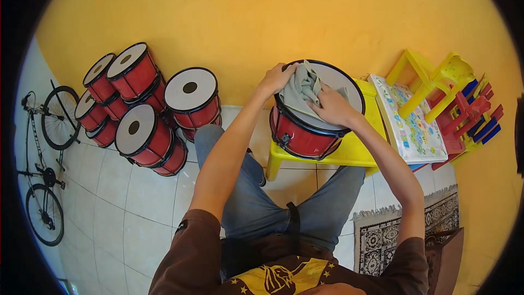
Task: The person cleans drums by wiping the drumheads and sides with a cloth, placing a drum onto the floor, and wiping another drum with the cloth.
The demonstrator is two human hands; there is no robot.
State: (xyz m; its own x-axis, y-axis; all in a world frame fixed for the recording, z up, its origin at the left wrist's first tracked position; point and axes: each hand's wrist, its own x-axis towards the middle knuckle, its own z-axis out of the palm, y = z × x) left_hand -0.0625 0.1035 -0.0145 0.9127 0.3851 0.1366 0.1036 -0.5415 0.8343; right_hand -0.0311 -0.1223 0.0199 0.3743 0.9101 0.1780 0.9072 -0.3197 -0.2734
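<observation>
A red drum (303, 137) with a black rim and pale head stands upright on a yellow plastic table (355, 155) in front of me. A grey-green cloth (301, 88) lies bunched over the drum head. My left hand (277, 80) is closed at the drum's left rim, its fingertips against the cloth's edge. On the cloth's right part, my right hand (333, 106) is closed with its fingers pressed into the folds. Some fingertips of both hands are hidden by the cloth.
Several red drums (191, 90) are stacked on the tiled floor to the left. A bicycle (46, 169) leans by the left wall. At right are a patterned tabletop (406, 120), a yellow stool (453, 71) and red plastic furniture (464, 114). A fringed rug (376, 243) lies below.
</observation>
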